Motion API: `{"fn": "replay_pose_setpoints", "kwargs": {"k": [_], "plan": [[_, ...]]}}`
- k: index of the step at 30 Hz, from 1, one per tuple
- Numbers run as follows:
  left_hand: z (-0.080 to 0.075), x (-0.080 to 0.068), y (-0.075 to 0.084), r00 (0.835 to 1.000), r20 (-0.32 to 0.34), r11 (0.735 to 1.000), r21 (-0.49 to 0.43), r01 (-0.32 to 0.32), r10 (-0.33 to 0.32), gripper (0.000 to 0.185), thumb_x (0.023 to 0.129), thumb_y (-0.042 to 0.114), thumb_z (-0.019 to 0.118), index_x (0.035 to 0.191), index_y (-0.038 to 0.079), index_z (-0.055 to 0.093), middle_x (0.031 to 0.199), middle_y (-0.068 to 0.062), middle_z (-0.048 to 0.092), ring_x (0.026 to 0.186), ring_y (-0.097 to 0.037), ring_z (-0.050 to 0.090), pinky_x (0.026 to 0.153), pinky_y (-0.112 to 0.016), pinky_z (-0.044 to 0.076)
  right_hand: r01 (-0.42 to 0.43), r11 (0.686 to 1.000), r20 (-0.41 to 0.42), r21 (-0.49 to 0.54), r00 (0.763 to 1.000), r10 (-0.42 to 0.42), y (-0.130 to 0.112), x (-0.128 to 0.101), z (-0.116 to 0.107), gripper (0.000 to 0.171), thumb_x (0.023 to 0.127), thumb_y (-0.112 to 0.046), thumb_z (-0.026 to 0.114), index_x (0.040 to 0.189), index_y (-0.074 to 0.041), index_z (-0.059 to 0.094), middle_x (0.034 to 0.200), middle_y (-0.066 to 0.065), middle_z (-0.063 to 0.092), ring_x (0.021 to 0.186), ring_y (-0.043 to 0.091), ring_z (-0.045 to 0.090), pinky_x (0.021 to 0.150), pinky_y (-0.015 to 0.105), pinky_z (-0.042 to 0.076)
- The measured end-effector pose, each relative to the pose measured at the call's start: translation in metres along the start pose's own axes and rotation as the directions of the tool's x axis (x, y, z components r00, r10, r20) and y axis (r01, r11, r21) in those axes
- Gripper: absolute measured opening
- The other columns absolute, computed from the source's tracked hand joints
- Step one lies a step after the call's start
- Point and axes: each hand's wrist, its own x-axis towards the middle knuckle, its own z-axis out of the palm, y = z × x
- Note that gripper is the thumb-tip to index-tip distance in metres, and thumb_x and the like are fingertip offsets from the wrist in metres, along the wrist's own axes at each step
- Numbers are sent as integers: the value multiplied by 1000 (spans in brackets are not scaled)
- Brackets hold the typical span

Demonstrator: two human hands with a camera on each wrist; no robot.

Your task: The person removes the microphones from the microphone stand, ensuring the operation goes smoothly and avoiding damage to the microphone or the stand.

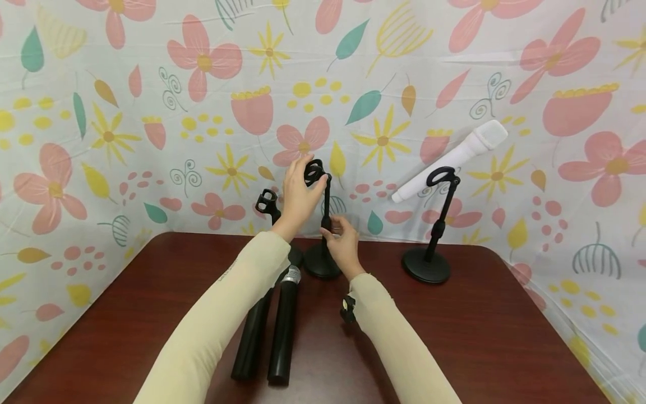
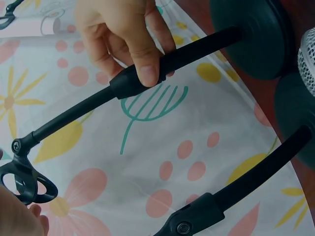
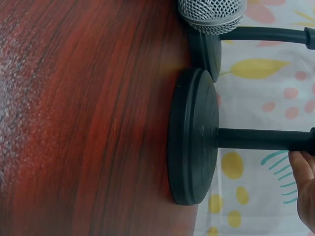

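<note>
Nearest the viewer, two black handheld microphones [image 1: 275, 331] lie side by side on the dark wooden table [image 1: 479, 336], their grille ends pointing toward the middle microphone stand [image 1: 323, 247]. That stand sits upright just beyond them, its round base [image 3: 193, 136] flat on the wood. The right hand [image 1: 345, 241] pinches the collar partway up the stem, thumb and fingers curled round it. Above, the left hand [image 1: 298, 196] holds the clip [image 1: 315, 171] at the stand's top, fingers closed about it.

The stand looks slim and top-light: a matte black rod, a thicker adjusting collar, a heavy disc foot and a small open clip on a pivot. If the clip is pushed hard while the collar is loose, the stem could slip down or the foot could tip, likely knocking the second empty stand [image 1: 270, 205] just left of it or rolling the microphones lying close to its base.

Right of the middle stand, well apart, a third stand [image 1: 436, 235] carries a white microphone [image 1: 454, 160], tilted against the floral backdrop [image 1: 151, 112].
</note>
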Motion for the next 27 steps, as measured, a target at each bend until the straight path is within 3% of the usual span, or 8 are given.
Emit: {"fn": "replay_pose_setpoints", "kwargs": {"k": [6,10,15,17,27], "plan": [[-1,10,1,989,86,993,-7,121,-120,53,92,23,67,140,10,48,149,-12,37,139,-28,30,110,-48,29,-13,1000,-7,-3,1000,13,1,0,2,32,83,-4,74,113,2,64,102,18,65,93,32,66,81,41,55],[-1,16,4,977,115,984,6,178,-177,53,91,24,68,139,12,50,149,-12,37,137,-28,34,107,-44,34,-2,1000,-16,13,1000,2,2,1,3,30,82,-1,75,110,2,64,99,18,66,91,32,67,80,42,55],[-1,22,12,962,133,971,-2,239,-237,50,90,20,68,137,10,52,138,-12,49,124,-28,48,98,-38,44,4,1000,-15,15,1000,-4,0,3,2,30,83,-3,75,110,2,64,99,17,66,92,31,67,80,41,55],[-1,23,14,958,138,967,4,254,-252,49,90,18,69,136,9,53,131,-13,52,118,-28,53,94,-36,47,-3,1000,-10,12,1000,3,-1,3,1,30,83,-5,75,111,2,64,100,17,66,93,30,67,81,41,55],[-3,24,18,941,178,958,56,282,-287,47,90,20,68,134,9,53,128,-15,53,117,-30,53,94,-39,47,-19,1000,-2,7,1000,19,-1,0,-1,32,84,-6,74,113,1,64,103,16,66,94,31,66,82,41,54]]}}
